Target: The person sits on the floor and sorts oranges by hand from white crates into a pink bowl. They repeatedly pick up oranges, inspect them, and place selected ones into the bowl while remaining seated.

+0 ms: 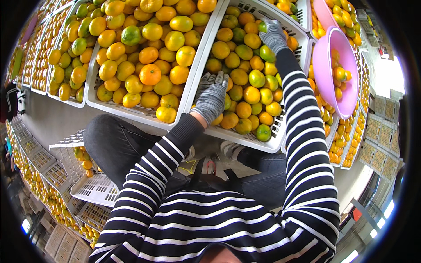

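Observation:
Yellow-orange and greenish citrus fruits (252, 95) fill the white plastic crate (197, 70) before me. My left hand (210, 95), in a grey knit glove, rests on fruits at the crate's left side with its fingers spread a little; whether it grips one is hidden. Near the far right part of the same crate, my right hand (274, 35), gloved alike, reaches over the fruits, its fingertips against a greenish citrus fruit (262, 27). The glove hides how firmly that fruit is held. A fuller crate of citrus (131, 116) stands directly to the left.
A pink plastic basin (320, 62) with several fruits lies tilted on crates at the right. More fruit-filled crates (67, 100) line the left. Behind my left knee is a white slatted crate (95, 189). Stacked cartons (378, 131) stand at the far right.

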Demonstrator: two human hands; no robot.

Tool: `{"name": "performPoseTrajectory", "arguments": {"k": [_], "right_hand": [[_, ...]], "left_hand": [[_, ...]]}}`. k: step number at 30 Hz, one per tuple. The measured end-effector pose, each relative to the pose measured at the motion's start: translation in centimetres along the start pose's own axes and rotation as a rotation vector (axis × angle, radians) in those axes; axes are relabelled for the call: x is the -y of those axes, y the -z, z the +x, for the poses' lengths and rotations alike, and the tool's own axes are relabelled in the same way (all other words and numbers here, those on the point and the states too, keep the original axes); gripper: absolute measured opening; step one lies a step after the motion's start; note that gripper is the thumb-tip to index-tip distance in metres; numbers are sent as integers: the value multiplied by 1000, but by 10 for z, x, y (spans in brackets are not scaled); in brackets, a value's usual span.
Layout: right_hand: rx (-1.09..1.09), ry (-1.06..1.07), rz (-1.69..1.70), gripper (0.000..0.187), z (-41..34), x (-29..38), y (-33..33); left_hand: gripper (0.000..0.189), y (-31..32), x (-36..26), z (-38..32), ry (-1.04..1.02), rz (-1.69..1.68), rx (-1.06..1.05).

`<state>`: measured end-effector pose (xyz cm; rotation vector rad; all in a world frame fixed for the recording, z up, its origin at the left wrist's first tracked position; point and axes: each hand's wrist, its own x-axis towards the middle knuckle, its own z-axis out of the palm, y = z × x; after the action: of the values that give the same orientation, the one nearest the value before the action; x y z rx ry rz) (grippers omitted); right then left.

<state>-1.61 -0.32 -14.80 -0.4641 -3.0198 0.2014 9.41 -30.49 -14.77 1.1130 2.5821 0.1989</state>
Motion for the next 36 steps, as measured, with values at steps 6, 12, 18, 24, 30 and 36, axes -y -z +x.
{"name": "performPoseTrajectory", "arguments": {"k": [6,12,18,24,30,36], "right_hand": [[641,47,698,65,-68,71,-1],[481,-47,588,69,-100,114,-27],[661,115,217,46,-91,142,-14],[519,-71,589,44,-107,124,-42],[572,-15,763,39,-104,119,-46],[509,-19,595,24,-98,27,-125]], "left_hand": [[65,-6,0,2,-7,-37,-39],[63,6,3,-1,-53,-33,-130],[61,7,3,2,-66,-118,65],[56,16,-2,2,-246,386,92],[42,41,-12,-9,75,-151,-199],[68,-5,4,42,69,-136,-257]]}}
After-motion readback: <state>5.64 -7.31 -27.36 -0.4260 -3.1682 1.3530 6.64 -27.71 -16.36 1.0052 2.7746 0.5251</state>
